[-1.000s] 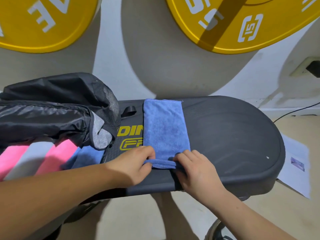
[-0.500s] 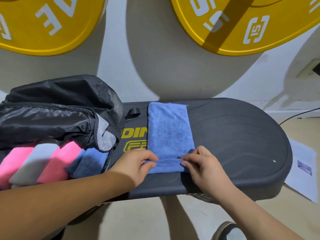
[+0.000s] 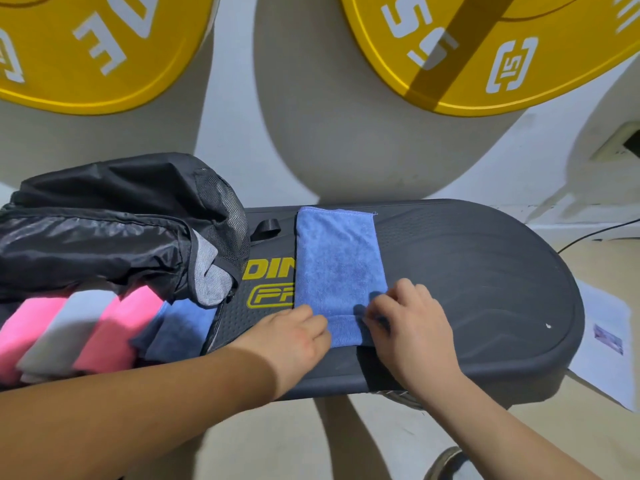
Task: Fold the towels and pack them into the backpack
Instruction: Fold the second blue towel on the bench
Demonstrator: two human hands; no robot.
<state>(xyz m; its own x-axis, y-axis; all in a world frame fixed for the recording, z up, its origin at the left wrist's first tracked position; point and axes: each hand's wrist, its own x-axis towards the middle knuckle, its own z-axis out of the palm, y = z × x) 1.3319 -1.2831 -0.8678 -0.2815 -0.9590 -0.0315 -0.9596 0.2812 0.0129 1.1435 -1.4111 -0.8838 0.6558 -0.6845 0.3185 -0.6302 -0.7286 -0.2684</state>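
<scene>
Both near corners of the blue towel are pinched in curled fingers, by the left hand and right hand. It lies flat on the worktop, beside the backpack.

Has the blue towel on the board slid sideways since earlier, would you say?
No; the towel still covers the logo right after DIN, as before.

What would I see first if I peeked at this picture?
Two big yellow weight plates fill the top. In the middle a blue towel lies on a dark platform, with the left hand and right hand holding its near end. On the left, pink and grey towels sit in an open black backpack.
</scene>
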